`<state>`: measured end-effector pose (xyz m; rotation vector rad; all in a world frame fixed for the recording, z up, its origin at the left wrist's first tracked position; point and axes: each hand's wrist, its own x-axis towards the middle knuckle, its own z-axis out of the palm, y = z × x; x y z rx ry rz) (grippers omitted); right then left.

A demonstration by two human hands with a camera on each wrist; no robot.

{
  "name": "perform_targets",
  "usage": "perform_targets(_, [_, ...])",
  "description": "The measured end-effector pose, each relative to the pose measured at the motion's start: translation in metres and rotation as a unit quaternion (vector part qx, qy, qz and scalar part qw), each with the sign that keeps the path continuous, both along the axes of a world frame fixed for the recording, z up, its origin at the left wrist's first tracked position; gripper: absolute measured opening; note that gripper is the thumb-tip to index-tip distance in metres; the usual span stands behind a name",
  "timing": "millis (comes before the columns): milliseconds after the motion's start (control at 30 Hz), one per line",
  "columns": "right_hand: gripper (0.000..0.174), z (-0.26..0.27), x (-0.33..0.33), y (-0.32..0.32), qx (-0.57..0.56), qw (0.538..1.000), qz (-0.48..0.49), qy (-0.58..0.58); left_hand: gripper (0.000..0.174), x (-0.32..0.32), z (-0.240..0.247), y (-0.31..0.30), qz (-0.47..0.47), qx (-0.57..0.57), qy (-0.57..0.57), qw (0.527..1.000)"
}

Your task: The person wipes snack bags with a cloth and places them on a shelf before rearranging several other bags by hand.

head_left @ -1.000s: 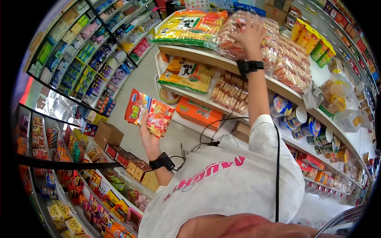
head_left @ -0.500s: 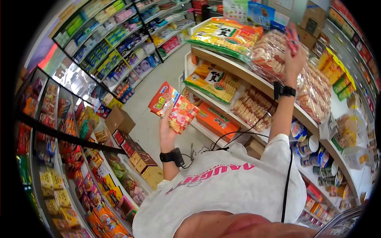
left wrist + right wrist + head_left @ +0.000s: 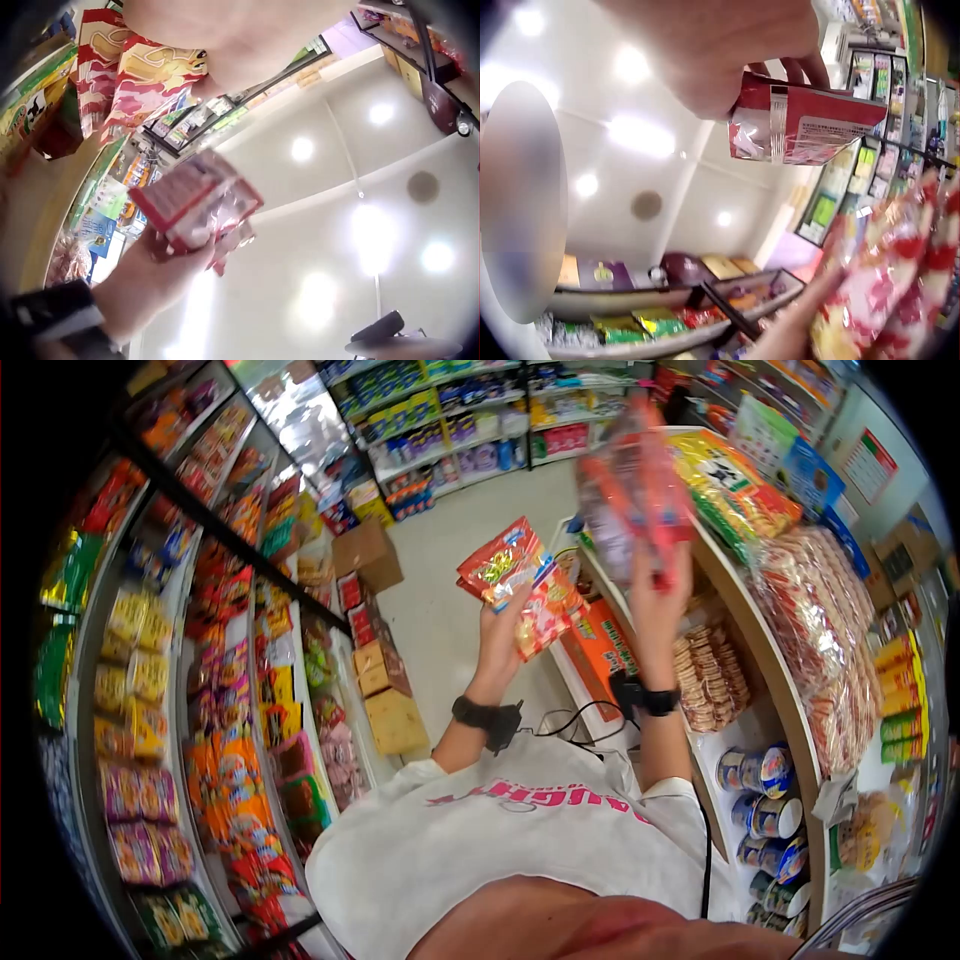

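Near the middle of the head view my left hand (image 3: pixel 500 640) grips red and yellow snack bags (image 3: pixel 550 600); two overlapping bags (image 3: pixel 146 86) show beside that hand (image 3: pixel 240 34) in the left wrist view. Just to the right, my right hand (image 3: pixel 660 595) holds up a red, partly clear packet (image 3: pixel 635 490), blurred in the head view. The right wrist view shows the packet (image 3: pixel 810 127) pinched under the curled fingers of this hand (image 3: pixel 742 45). A gap separates the two hands' packets.
A white shelf unit on the right carries a yellow snack bag (image 3: pixel 735 485), large clear bags of crackers (image 3: pixel 820 610) and blue tubs (image 3: pixel 755 770). Snack racks (image 3: pixel 235 760) line the left, with cardboard boxes (image 3: pixel 367 555) beside the floor aisle.
The head view has swung round toward the left racks. My right hand has left the cracker bags on the shelf top and come nearer my left hand, carrying the red packet. The left hand keeps its grip.
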<state>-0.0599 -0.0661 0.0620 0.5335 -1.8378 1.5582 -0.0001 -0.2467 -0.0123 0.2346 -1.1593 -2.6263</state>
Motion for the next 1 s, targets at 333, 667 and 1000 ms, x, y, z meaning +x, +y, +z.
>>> perform_targets(333, [0.082, -0.027, 0.108, -0.12, 0.258, 0.926, 0.276, 0.013, 0.046, 0.064, -0.037, -0.064, 0.047, 0.079, 0.05, 0.994])
perform_targets(667, [0.045, -0.055, 0.139, -0.156, 0.177, 0.926, 0.288, -0.17, 0.042, 0.114, -0.053, -0.081, 0.193, 0.027, -0.003, 0.981])
perform_targets(1000, [0.083, -0.078, 0.085, -0.14, 0.148, 0.904, 0.353, -0.192, 0.033, 0.108, -0.04, -0.081, 0.248, 0.042, 0.07, 0.965])
